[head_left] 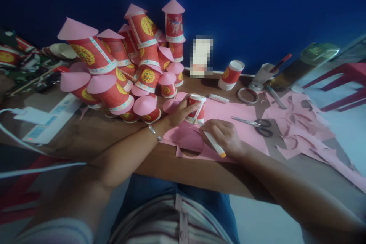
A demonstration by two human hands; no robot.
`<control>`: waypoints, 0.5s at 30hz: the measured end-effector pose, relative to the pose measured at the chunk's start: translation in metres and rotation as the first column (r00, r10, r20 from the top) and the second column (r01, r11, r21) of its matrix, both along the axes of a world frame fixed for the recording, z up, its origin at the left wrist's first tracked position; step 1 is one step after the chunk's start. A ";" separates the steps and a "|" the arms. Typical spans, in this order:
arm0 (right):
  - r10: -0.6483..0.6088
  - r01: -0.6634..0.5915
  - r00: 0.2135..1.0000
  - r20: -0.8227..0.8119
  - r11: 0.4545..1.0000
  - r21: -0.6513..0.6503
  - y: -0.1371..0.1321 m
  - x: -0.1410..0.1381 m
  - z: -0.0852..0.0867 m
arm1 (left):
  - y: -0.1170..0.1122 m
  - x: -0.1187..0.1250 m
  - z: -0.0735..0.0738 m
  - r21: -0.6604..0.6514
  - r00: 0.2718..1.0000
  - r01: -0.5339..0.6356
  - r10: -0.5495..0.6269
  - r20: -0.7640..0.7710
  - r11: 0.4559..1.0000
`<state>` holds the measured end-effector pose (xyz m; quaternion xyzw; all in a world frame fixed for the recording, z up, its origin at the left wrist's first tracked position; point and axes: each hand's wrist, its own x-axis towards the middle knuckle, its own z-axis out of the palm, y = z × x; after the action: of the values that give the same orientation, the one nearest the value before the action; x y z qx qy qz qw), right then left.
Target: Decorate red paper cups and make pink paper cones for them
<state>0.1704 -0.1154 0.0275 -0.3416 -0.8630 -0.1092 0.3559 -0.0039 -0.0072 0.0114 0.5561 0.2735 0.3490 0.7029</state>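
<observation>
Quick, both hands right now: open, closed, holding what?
Left hand: closed, holding the red cup.
Right hand: closed, holding a white marker.

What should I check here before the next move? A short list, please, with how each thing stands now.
1. Red cup held: ok, in the left hand.
2. White pen-like tool gripped: ok, in the right hand.
3. Tool's tip touching the cup: cannot tell, too small to make out.
4. Scissors out of the hands: ok, lying to the right of the right hand.
5. Table free of scraps: not ok, pink scraps cover part of its right side.
</observation>
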 end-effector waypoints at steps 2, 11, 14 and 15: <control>-0.004 0.004 1.000 0.004 1.000 -0.014 0.000 0.000 0.000 | 0.000 0.000 0.000 0.003 1.000 -0.001 0.001 0.004 1.000; 0.011 -0.011 1.000 0.013 1.000 -0.019 0.002 0.001 0.000 | -0.002 0.000 0.003 0.013 1.000 0.004 -0.004 -0.001 1.000; 0.010 -0.010 1.000 0.002 0.999 -0.034 0.002 0.002 0.000 | -0.001 0.000 0.002 0.015 1.000 0.004 -0.004 -0.003 1.000; 0.009 -0.009 1.000 0.000 0.999 -0.035 0.002 0.002 0.000 | -0.001 0.000 0.002 0.018 1.000 0.003 -0.003 -0.006 1.000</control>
<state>0.1720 -0.1129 0.0271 -0.3441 -0.8662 -0.0923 0.3503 -0.0039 -0.0082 0.0132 0.5639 0.2715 0.3486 0.6976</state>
